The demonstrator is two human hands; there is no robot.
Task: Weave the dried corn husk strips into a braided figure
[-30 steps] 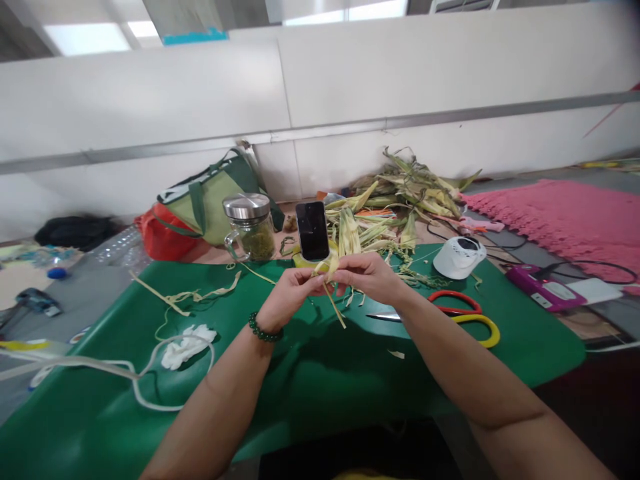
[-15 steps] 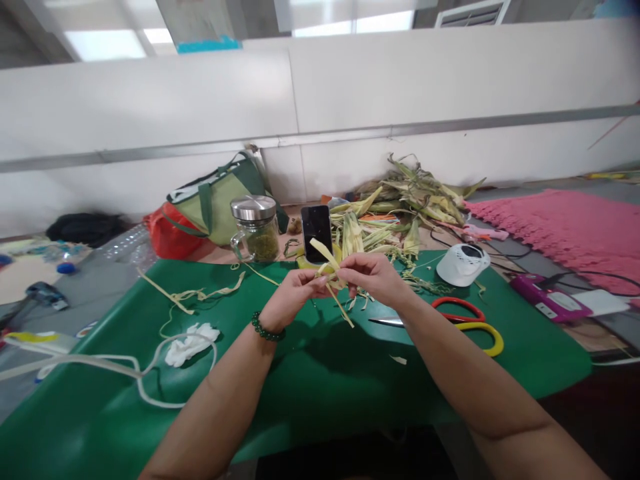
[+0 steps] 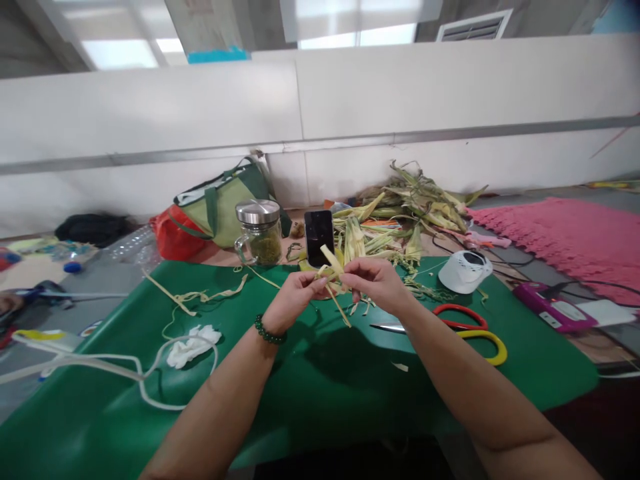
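Pale yellow corn husk strips (image 3: 331, 259) cross each other between my two hands, above the green mat. My left hand (image 3: 296, 293), with a green bead bracelet at the wrist, pinches them from the left. On the other side, my right hand (image 3: 374, 283) grips the husk strips between thumb and fingers. One narrow end slants down below the fingers, and a wider end sticks up. The fingers hide just how the strips cross. Under my right forearm lie scissors (image 3: 493, 347) with one red and one yellow handle. A phone (image 3: 319, 239) stands upright behind my hands.
Corn husks (image 3: 425, 193) are heaped at the back right. A lidded glass mug (image 3: 261, 237) stands before a green bag (image 3: 225, 207). A white cap-shaped object (image 3: 464, 272) and a purple power strip (image 3: 553, 307) are to the right. White cable (image 3: 135, 363) and crumpled tissue (image 3: 194, 347) lie left.
The whole view has shifted slightly, so things appear a little lower and further right. Both hands keep their pinch on the husk strips. At the far left edge, a dark object has come further into view.
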